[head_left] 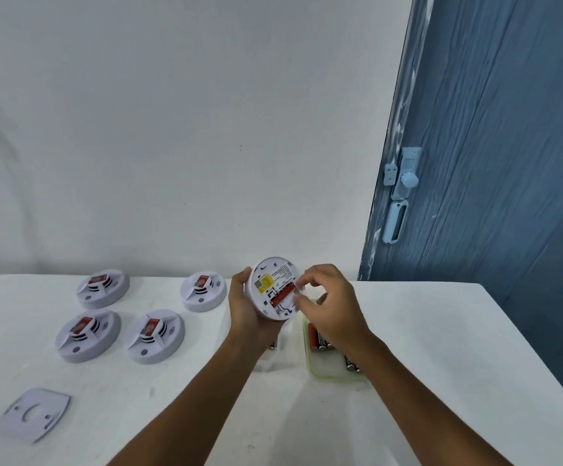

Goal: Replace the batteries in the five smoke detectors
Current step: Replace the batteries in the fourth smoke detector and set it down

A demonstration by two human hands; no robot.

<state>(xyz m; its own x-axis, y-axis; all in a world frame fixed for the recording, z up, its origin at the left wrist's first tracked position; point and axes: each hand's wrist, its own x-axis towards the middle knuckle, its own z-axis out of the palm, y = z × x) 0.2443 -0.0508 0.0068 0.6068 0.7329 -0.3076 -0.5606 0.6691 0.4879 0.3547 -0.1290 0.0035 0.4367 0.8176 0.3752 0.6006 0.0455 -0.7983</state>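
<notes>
My left hand (247,311) grips a round white smoke detector (271,284), held above the table with its back side facing me. A yellow label and a red battery (282,293) show in its open compartment. My right hand (328,307) has its fingertips at the right end of that battery, pinching or pressing it. Several more white detectors lie face up on the table to the left, among them one (203,290) nearest my left hand and another (156,335) in front of it.
A pale tray (320,371) with several red batteries sits under my right forearm. More batteries (273,344) lie partly hidden below my left wrist. A white mounting plate (34,413) lies at the front left. A blue door (495,163) stands beyond the table's right edge.
</notes>
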